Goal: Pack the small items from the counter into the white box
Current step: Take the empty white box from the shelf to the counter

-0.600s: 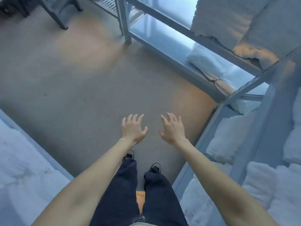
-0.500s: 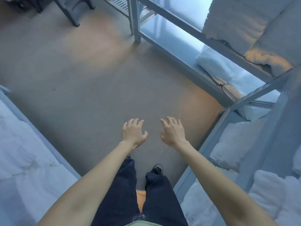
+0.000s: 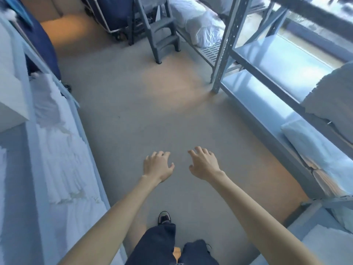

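My left hand (image 3: 157, 165) and my right hand (image 3: 203, 162) are stretched out side by side over a grey floor (image 3: 133, 121), palms down. The fingers of both are loosely bent and hold nothing. No small items and no counter are in view. A white box-like corner (image 3: 11, 96) shows at the left edge on a shelf; I cannot tell whether it is the task's box.
A grey metal rack (image 3: 229, 41) with folded white linen (image 3: 198, 25) lines the right side. White linen (image 3: 57, 150) lies on a low shelf at the left. A grey step stool (image 3: 162, 33) and a dark blue cart (image 3: 112, 14) stand ahead.
The view has lifted and swung forward, bringing the stool, cart and left shelf into sight. Both hands stay out in front, their fingers now more bent. One foot has stepped forward.
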Motion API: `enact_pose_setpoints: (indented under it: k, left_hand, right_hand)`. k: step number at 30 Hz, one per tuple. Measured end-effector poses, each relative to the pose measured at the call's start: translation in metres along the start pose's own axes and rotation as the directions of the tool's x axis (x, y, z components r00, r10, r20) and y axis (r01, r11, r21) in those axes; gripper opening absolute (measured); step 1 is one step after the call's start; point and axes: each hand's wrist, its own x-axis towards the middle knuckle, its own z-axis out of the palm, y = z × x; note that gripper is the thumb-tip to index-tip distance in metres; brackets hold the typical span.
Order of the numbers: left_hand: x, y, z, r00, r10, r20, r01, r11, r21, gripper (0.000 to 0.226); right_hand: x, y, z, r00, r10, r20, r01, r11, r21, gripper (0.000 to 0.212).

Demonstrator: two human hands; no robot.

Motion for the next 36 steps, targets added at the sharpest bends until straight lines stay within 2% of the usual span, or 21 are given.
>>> enact_pose_setpoints:
  k: [5, 10, 22, 30, 36]
  left_hand:
    - [0.02, -0.06, -0.038, 0.992, -0.058, -0.109, 0.059, 0.998, 0.003, 0.052]
    - [0.032, -0.099, -0.044, 0.981, -0.14, -0.134, 0.138, 0.99, -0.025, 0.054]
    - [0.116, -0.122, -0.048, 0.94, -0.32, -0.121, 0.306, 0.945, -0.12, 0.054]
    - [0.209, -0.141, -0.098, 0.854, -0.483, -0.191, 0.457, 0.874, -0.165, 0.053]
    - [0.238, -0.166, -0.113, 0.804, -0.563, -0.192, 0.53, 0.824, -0.2, 0.054]
  right_hand:
    - [0.047, -0.053, -0.035, 0.982, -0.15, -0.119, 0.146, 0.989, -0.038, 0.057]
    - [0.083, -0.084, -0.043, 0.947, -0.276, -0.163, 0.272, 0.961, -0.05, 0.055]
    - [0.211, -0.087, -0.063, 0.873, -0.485, -0.05, 0.477, 0.872, -0.111, 0.055]
    - [0.33, -0.09, -0.124, 0.781, -0.622, -0.055, 0.611, 0.78, -0.136, 0.057]
    - [0.383, -0.111, -0.141, 0.717, -0.697, -0.015, 0.688, 0.712, -0.142, 0.057]
